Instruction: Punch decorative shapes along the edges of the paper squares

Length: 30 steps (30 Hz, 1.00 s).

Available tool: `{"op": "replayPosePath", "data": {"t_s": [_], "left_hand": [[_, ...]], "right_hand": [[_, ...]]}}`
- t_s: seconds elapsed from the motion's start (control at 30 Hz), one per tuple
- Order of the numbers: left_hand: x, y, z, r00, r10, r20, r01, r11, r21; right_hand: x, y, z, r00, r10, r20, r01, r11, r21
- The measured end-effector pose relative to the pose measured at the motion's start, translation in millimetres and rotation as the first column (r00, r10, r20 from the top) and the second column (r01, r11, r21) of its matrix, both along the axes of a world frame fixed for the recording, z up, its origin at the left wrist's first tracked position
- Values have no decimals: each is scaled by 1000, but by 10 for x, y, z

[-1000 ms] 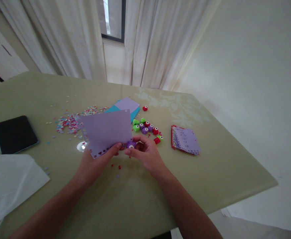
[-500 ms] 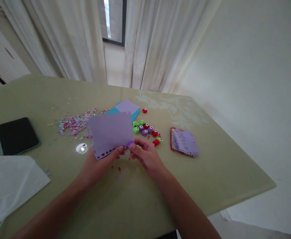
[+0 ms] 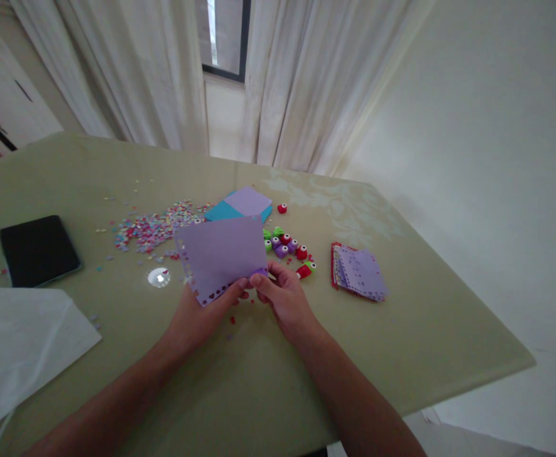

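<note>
A light purple sheet of paper point(image 3: 223, 254) is tilted up above the table, with small shapes cut along its left and bottom edges. My left hand point(image 3: 199, 317) pinches it by the bottom edge, thumb on the front. At the sheet's lower right corner, my right hand point(image 3: 285, 295) closes around a small purple craft punch point(image 3: 261, 273), which the fingers mostly hide. Just beyond that hand lies a cluster of red, green and purple paper punches point(image 3: 282, 247) with eye-like tops.
Tiny coloured paper cutouts point(image 3: 152, 230) are scattered at left. Blue paper point(image 3: 218, 212) under a purple sheet point(image 3: 249, 200) lies behind my hands. A stack of punched paper point(image 3: 361, 273) sits at right. A black tablet-like device point(image 3: 40, 251) and white bag point(image 3: 25, 343) lie left.
The view has shifted slightly. My right hand's thumb now sits further over the purple punch at the sheet's corner; both hands keep their hold.
</note>
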<state>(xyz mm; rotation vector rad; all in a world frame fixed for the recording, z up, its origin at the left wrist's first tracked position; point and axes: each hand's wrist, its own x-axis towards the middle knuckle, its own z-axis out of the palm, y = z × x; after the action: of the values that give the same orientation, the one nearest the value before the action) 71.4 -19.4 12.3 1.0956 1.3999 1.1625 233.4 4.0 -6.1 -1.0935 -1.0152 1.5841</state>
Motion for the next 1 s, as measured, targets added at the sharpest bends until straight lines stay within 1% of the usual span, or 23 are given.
{"op": "replayPosePath", "data": {"t_s": [0.1,0.17,0.27,0.33,0.43,0.53,0.67,0.7,0.77,0.83,0.9,0.93,0.97,1.0], "left_hand": [[-14,-18,-31,1000,-13,-11,13,1000,-14],[-30,-24,-47,1000,-18,-21,17,1000,-11],[-51,-20,-45,1000,-6,-16,6,1000,3],[-61,-18,-28,1000,14,-10,-14,1000,4],[-76,-18,-14,999,28,-16,-28,1000,2],[-92,-17,-44,999,30,-24,-30,1000,6],[-102,-13,-67,999,40,-37,-40,999,-9],[-103,-14,-60,998,42,-43,-43,999,-14],[-104,-15,-40,997,49,-60,-50,999,-16],[-109,-15,-30,997,46,-65,-47,999,-4],[-118,-13,-37,997,28,-66,-28,1000,10],[-123,-11,-46,997,22,-71,-21,1000,12],[-130,-9,-56,996,22,-81,-21,1000,11],[-136,-6,-66,995,26,-98,-25,1000,6]], "right_hand": [[-9,-10,30,999,-22,40,21,1000,16],[-9,-10,44,998,-13,61,11,999,39],[5,8,38,999,4,46,-7,998,61],[29,34,23,1000,-29,-5,29,997,66],[89,81,9,991,-120,-64,124,991,58],[144,119,-12,986,-163,-28,165,982,87],[160,140,-64,987,-142,69,135,986,101],[161,143,-73,984,-141,108,128,985,117],[172,152,-84,960,-143,242,96,976,195],[191,165,-98,892,-176,417,47,952,302],[204,175,-128,800,-225,556,-10,922,388],[203,178,-151,766,-238,597,-38,911,411],[198,179,-177,750,-236,618,-63,905,421],[190,180,-203,753,-220,620,-85,902,422]]}}
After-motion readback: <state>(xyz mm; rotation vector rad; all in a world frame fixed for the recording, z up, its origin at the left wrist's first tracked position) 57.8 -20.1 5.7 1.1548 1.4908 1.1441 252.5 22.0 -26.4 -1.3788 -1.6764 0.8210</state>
